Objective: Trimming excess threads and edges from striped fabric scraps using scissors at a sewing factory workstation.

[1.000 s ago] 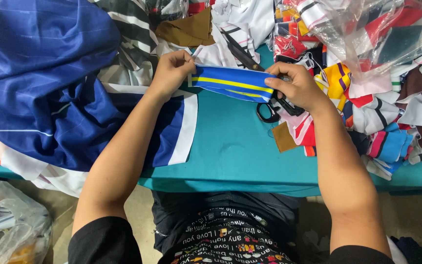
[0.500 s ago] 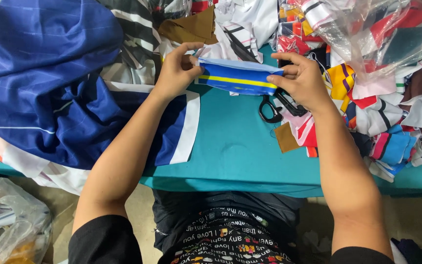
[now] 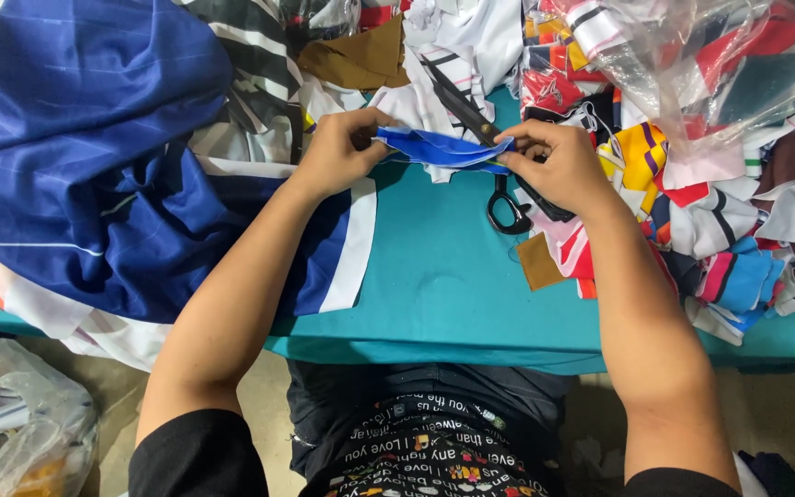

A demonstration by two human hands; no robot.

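The head view shows you are pinching the blue fabric strip (image 3: 443,149) at both ends, left hand (image 3: 338,152) and right hand (image 3: 558,166) each with a closed grip, keeping it stretched flat just above the teal tabletop (image 3: 434,285), beside the black scissors (image 3: 499,175).

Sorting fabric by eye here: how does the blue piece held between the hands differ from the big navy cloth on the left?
The blue piece is small and narrow; the navy cloth is large. The piece is a brighter blue, with a thin yellow edge showing; the cloth is darker, with a white band at its edge. The piece is pinched at its ends by the left hand and right hand; the cloth lies heaped on the teal table. Both are blue fabric.
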